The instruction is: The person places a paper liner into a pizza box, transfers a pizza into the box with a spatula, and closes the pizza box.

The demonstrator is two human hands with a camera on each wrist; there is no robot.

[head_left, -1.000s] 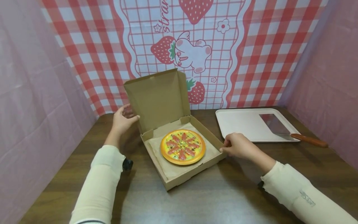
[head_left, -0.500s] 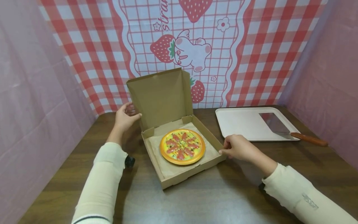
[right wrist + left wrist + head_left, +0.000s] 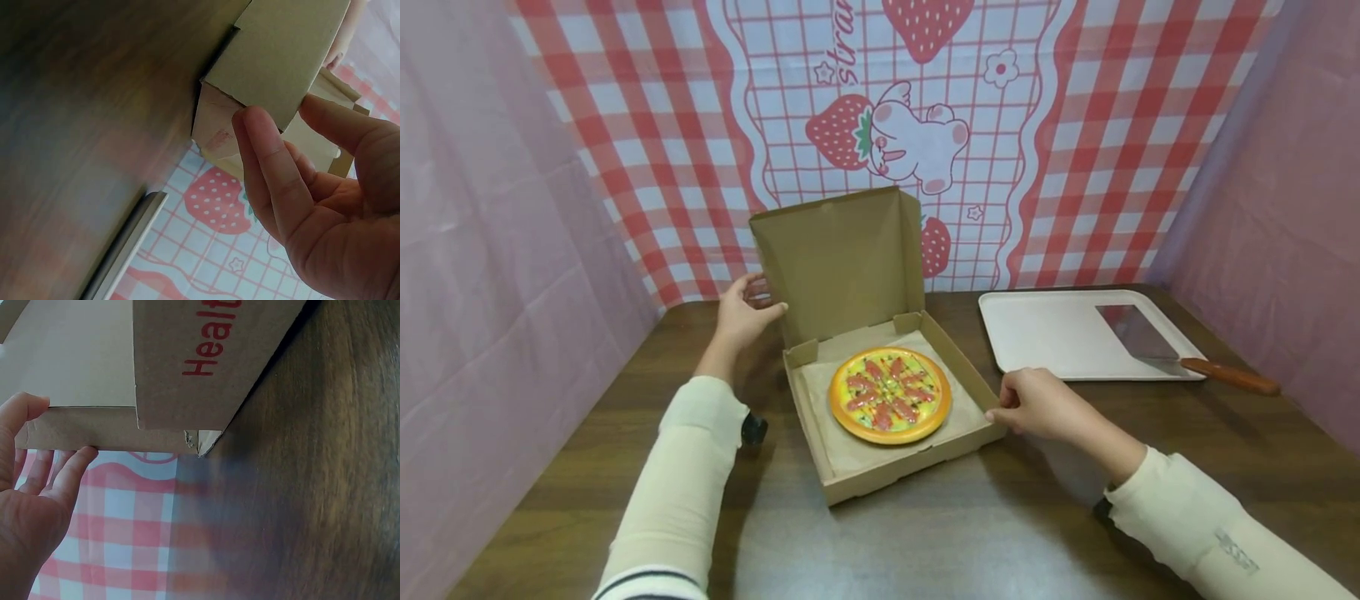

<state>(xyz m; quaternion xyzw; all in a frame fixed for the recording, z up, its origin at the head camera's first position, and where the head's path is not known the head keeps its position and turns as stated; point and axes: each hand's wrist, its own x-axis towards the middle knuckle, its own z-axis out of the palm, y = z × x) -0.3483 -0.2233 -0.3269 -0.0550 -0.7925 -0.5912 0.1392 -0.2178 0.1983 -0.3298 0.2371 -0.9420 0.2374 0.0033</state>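
Observation:
An open cardboard pizza box (image 3: pixel 917 460) stands turned at an angle on the table, its lid (image 3: pixel 842 258) raised at the back. Inside, a whole pizza (image 3: pixel 891 396) with a ring of red topping pieces lies on brown paper (image 3: pixel 823 425). My left hand (image 3: pixel 741 321) grips the left side of the lid; in the left wrist view its thumb and fingers lie on either side of the lid's side flap (image 3: pixel 94 428). At the box's front right corner, my right hand (image 3: pixel 1041 404) pinches the wall between thumb and fingers, seen close in the right wrist view.
A white tray (image 3: pixel 1037 333) lies at the back right. Across it rests a metal turner (image 3: pixel 1138 333), its wooden handle (image 3: pixel 1228 375) reaching past the tray's edge. Behind the wooden table (image 3: pixel 925 542) hangs a red checked strawberry cloth (image 3: pixel 1112 150), with pink curtains on both sides.
The box has turned slightly clockwise: its lid shifted right and its front left corner left. My left hand moved right with the lid, while my right hand stayed at its corner.

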